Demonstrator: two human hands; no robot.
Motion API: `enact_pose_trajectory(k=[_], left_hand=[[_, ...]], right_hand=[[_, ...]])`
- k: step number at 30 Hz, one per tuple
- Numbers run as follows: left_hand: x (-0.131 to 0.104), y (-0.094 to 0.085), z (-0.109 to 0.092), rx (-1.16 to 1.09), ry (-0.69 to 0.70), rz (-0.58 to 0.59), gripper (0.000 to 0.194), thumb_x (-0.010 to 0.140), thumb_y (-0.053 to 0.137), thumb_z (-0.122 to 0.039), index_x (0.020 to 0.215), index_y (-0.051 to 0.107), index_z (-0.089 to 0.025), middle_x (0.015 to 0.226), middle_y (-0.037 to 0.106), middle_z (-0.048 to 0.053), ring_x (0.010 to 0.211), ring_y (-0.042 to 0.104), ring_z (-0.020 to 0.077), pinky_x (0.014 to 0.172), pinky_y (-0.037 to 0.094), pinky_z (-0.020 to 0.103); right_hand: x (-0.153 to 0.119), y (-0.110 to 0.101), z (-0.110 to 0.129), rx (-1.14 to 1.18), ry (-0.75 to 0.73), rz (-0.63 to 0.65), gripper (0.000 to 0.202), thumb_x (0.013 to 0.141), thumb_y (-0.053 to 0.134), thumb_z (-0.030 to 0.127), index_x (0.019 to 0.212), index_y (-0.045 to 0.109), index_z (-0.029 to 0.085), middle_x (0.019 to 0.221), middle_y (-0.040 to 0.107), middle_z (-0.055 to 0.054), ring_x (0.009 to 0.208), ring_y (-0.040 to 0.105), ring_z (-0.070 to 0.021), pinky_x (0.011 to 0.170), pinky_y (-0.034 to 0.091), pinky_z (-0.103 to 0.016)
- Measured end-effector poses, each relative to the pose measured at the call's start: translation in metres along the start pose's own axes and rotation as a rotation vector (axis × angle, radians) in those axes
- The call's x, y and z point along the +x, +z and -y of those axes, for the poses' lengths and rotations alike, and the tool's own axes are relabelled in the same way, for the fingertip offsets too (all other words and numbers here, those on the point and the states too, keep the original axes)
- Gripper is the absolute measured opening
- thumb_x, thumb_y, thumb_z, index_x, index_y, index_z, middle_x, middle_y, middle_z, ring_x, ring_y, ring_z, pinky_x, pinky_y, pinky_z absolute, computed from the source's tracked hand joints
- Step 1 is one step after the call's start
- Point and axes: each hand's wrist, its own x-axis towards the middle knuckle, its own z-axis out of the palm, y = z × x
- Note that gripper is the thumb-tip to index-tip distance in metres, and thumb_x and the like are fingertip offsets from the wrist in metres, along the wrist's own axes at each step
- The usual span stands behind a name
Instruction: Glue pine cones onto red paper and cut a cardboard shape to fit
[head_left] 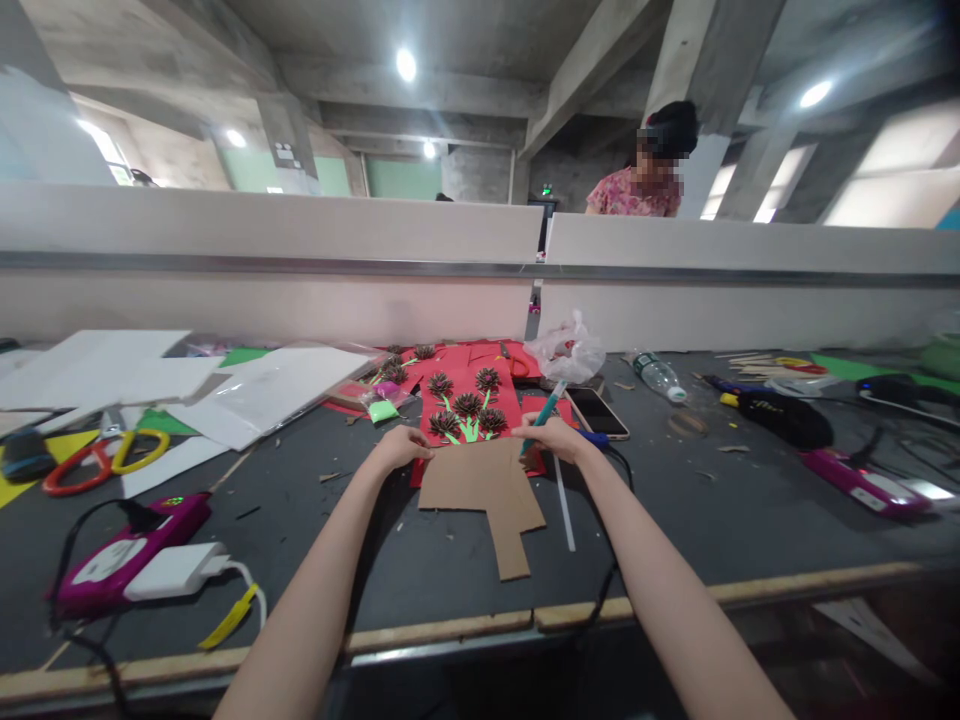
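A brown cardboard piece (472, 478), cut with an angular outline and a narrow strip toward me, lies flat on the dark table. At its upper left corner, my left hand (401, 449) has its fingers closed on the edge. My right hand (553, 437) grips a teal pen (546, 408), tilted with its lower end near the cardboard's upper right edge. Just beyond the cardboard is a sheet of red paper (459, 385) bearing several dark pinecone flowers (469, 405) with green paper stems (470, 430). The cardboard partly overlaps the red paper.
A phone (598, 413), glue stick (564, 505), plastic bag (568, 350) and bottle (658, 376) lie to the right. Scissors (82, 468), white boards (262, 395) and a purple power strip (131, 555) are on the left. Beyond the partition (300, 225) is a person (637, 190).
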Motion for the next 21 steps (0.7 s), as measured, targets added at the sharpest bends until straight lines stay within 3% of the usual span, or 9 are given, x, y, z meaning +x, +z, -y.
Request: enact_pose_trajectory(k=[4, 13, 21], left_hand=[[0.000, 0.000, 0.000, 0.014, -0.005, -0.010, 0.027, 0.046, 0.064, -0.036, 0.064, 0.065, -0.015, 0.060, 0.061, 0.002, 0.061, 0.053, 0.0162, 0.059, 0.037, 0.026], [0.000, 0.000, 0.001, 0.034, 0.012, 0.005, 0.027, 0.049, 0.062, -0.036, 0.065, 0.065, -0.014, 0.060, 0.061, 0.002, 0.061, 0.052, 0.0160, 0.058, 0.036, 0.026], [0.000, 0.000, 0.000, 0.024, 0.004, -0.011, 0.027, 0.047, 0.063, -0.036, 0.063, 0.065, -0.014, 0.059, 0.060, 0.002, 0.060, 0.052, 0.0161, 0.056, 0.035, 0.026]], right_hand=[[-0.002, 0.002, 0.000, 0.002, 0.065, 0.010, 0.033, 0.052, 0.070, 0.033, 0.056, 0.041, 0.017, 0.042, 0.038, 0.011, 0.036, 0.035, -0.0023, 0.045, 0.040, -0.021], [-0.002, 0.001, -0.003, -0.023, 0.081, 0.051, 0.028, 0.053, 0.068, 0.026, 0.057, 0.042, 0.016, 0.043, 0.043, 0.009, 0.038, 0.042, -0.0034, 0.044, 0.034, -0.018], [-0.008, 0.026, 0.018, -0.121, -0.167, 0.084, 0.016, 0.059, 0.066, 0.027, 0.069, 0.057, 0.017, 0.061, 0.055, 0.004, 0.056, 0.050, -0.0079, 0.052, 0.037, -0.019]])
